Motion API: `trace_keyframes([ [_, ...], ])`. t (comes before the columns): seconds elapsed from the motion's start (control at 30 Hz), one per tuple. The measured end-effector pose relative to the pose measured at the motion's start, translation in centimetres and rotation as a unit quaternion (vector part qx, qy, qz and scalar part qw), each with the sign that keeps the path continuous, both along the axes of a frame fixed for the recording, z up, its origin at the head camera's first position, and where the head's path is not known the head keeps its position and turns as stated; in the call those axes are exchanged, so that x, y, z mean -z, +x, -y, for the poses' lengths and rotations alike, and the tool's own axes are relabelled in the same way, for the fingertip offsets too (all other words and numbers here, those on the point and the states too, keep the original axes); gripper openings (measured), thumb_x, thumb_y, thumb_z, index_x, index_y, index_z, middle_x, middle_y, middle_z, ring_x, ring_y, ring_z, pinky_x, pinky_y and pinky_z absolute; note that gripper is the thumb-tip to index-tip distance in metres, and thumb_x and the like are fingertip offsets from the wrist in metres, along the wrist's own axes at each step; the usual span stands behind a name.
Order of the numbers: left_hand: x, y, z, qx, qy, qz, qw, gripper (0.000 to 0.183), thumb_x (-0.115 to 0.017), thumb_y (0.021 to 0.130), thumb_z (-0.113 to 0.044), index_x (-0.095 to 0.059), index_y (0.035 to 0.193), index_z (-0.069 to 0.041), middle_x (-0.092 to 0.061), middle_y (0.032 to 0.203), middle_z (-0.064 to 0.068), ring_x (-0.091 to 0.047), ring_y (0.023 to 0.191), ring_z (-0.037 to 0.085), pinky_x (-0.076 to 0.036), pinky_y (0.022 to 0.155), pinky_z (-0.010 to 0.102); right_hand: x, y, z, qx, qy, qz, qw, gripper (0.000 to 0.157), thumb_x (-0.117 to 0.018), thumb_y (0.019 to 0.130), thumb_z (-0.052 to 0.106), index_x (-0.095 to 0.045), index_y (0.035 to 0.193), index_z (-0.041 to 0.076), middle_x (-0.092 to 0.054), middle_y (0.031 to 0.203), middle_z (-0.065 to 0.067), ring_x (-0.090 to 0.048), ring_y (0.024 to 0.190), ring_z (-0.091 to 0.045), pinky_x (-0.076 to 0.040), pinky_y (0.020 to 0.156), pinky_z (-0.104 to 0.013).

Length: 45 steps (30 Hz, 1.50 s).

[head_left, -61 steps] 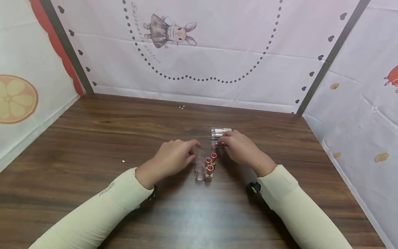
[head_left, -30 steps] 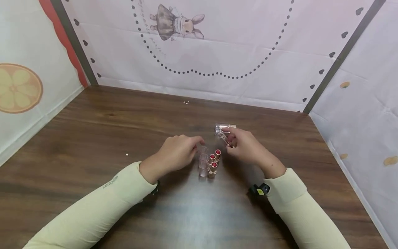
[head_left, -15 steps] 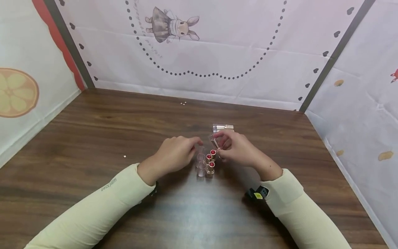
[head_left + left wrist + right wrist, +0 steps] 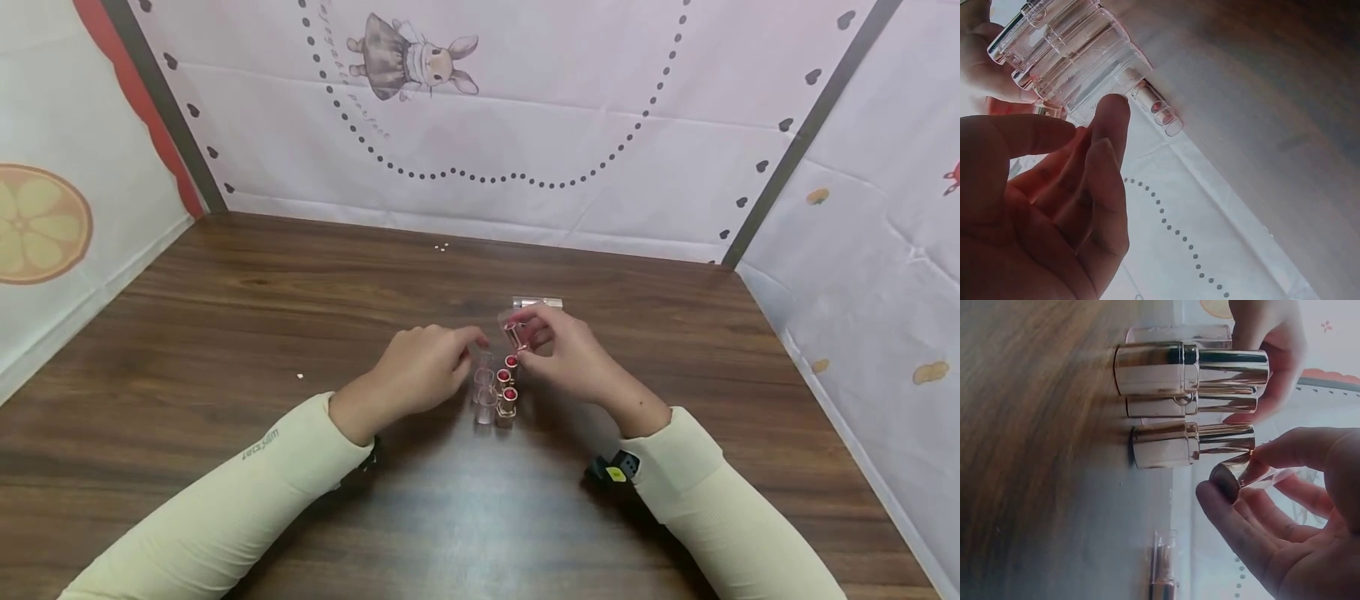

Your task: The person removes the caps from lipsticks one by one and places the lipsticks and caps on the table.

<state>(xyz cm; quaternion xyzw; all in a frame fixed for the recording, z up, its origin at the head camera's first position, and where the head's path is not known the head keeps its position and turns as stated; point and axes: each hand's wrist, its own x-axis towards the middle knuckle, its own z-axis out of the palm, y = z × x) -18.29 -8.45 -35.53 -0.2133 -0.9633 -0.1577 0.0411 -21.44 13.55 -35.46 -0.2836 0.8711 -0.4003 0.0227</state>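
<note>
My right hand (image 4: 573,354) pinches a lipstick (image 4: 513,333) with its clear cap on, tilted above the standing ones. In the right wrist view, the held lipstick's base (image 4: 1227,480) sits between thumb and finger. Three uncapped lipsticks (image 4: 507,410) with red tips and gold cases stand upright close together. Just left of them, clear caps (image 4: 486,408) stand in a row. My left hand (image 4: 423,367) is beside the far caps, fingers loosely bent and holding nothing; whether its fingertips touch a cap I cannot tell.
A capped lipstick (image 4: 538,303) lies on the wooden table (image 4: 315,317) behind my right hand, which may hide another. Tiny white bits (image 4: 441,247) lie near the back edge. Printed cloth walls (image 4: 570,108) enclose the back and sides.
My right hand has picked up a lying capped lipstick from the table and brought it left, tilting it above the upright lipsticks. My left hand stays by the caps.
</note>
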Motion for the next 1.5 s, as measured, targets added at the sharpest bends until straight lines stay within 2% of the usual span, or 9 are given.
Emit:
trace_keyframes([
  [0.2, -0.1, -0.1, -0.1, -0.003, 0.021, -0.020, 0.9996, 0.027, -0.062, 0.097, -0.024, -0.068, 0.122, -0.018, -0.073, 0.095, -0.003, -0.054, 0.059, 0.011, -0.038, 0.045, 0.028, -0.5, 0.4, 0.0, 0.001, 0.016, -0.035, 0.999, 0.040, -0.071, 0.090, 0.005, -0.060, 0.128, 0.011, -0.070, 0.102, -0.007, -0.070, 0.093, -0.020, -0.059, 0.081, -0.035],
  [0.37, 0.0, 0.1, -0.1, -0.009, 0.036, -0.058, 0.9976, 0.036, -0.064, 0.097, -0.029, -0.061, 0.132, -0.019, -0.071, 0.116, 0.005, -0.048, 0.049, 0.013, -0.036, 0.043, 0.028, -0.4, 0.7, 0.0, -0.007, 0.036, -0.070, 0.997, 0.039, -0.071, 0.089, 0.003, -0.061, 0.127, 0.009, -0.073, 0.104, -0.008, -0.070, 0.091, -0.019, -0.059, 0.080, -0.032],
  [0.47, -0.1, 0.2, -0.2, -0.005, 0.053, -0.102, 0.9934, 0.045, -0.066, 0.096, -0.033, -0.055, 0.139, -0.022, -0.067, 0.115, 0.006, -0.046, 0.048, 0.012, -0.035, 0.044, 0.028, -0.5, 0.8, 0.1, -0.015, 0.043, -0.104, 0.994, 0.039, -0.070, 0.089, 0.002, -0.061, 0.127, 0.006, -0.074, 0.109, -0.008, -0.071, 0.093, -0.018, -0.059, 0.081, -0.033],
  [0.63, -0.3, 0.4, -0.4, 0.025, 0.093, -0.167, 0.9813, 0.057, -0.069, 0.094, -0.036, -0.048, 0.145, -0.023, -0.063, 0.110, 0.002, -0.046, 0.051, 0.008, -0.035, 0.045, 0.026, -0.8, 1.3, 0.2, -0.026, 0.060, -0.162, 0.985, 0.040, -0.071, 0.089, 0.003, -0.062, 0.128, 0.007, -0.072, 0.116, -0.005, -0.071, 0.099, -0.016, -0.058, 0.083, -0.030],
  [0.8, -0.2, 0.5, -0.5, 0.052, 0.115, -0.193, 0.9730, 0.057, -0.072, 0.092, -0.037, -0.051, 0.142, -0.021, -0.064, 0.105, 0.002, -0.047, 0.052, 0.005, -0.036, 0.045, 0.024, -1.2, 1.8, 0.3, -0.041, 0.059, -0.212, 0.975, 0.039, -0.072, 0.087, 0.001, -0.065, 0.125, 0.007, -0.071, 0.119, -0.007, -0.069, 0.104, -0.017, -0.057, 0.084, -0.027],
  [0.97, -0.1, 0.5, -0.5, 0.068, 0.121, -0.221, 0.9652, 0.046, -0.073, 0.091, -0.035, -0.060, 0.131, -0.017, -0.065, 0.097, -0.001, -0.045, 0.052, 0.005, -0.037, 0.047, 0.024, -1.4, 2.2, 0.4, -0.052, 0.054, -0.264, 0.962, 0.036, -0.074, 0.086, 0.002, -0.069, 0.121, 0.007, -0.071, 0.114, -0.008, -0.068, 0.103, -0.019, -0.058, 0.081, -0.028],
  [1.07, -0.1, 0.5, -0.5, 0.070, 0.128, -0.228, 0.9627, 0.040, -0.074, 0.091, -0.033, -0.063, 0.126, -0.017, -0.068, 0.100, -0.001, -0.046, 0.052, 0.005, -0.037, 0.047, 0.024, -1.5, 2.4, 0.5, -0.054, 0.052, -0.268, 0.961, 0.035, -0.075, 0.085, 0.002, -0.070, 0.120, 0.006, -0.071, 0.111, -0.009, -0.068, 0.099, -0.018, -0.058, 0.078, -0.027],
  [1.23, -0.3, 0.6, -0.4, 0.072, 0.139, -0.229, 0.9607, 0.034, -0.076, 0.089, -0.029, -0.067, 0.119, -0.016, -0.072, 0.102, -0.001, -0.049, 0.053, 0.003, -0.038, 0.047, 0.022, -1.6, 2.5, 0.6, -0.044, 0.057, -0.237, 0.969, 0.032, -0.073, 0.088, 0.005, -0.069, 0.120, 0.003, -0.072, 0.107, -0.009, -0.069, 0.087, -0.013, -0.058, 0.072, -0.023],
  [1.5, -0.6, 0.4, -0.2, 0.076, 0.138, -0.245, 0.9566, 0.029, -0.078, 0.087, -0.031, -0.070, 0.112, -0.017, -0.075, 0.102, -0.002, -0.048, 0.052, 0.004, -0.037, 0.047, 0.023, -1.6, 2.3, 0.5, -0.024, 0.070, -0.226, 0.971, 0.029, -0.075, 0.088, 0.010, -0.071, 0.117, 0.007, -0.073, 0.108, -0.006, -0.067, 0.095, -0.016, -0.057, 0.080, -0.033],
])
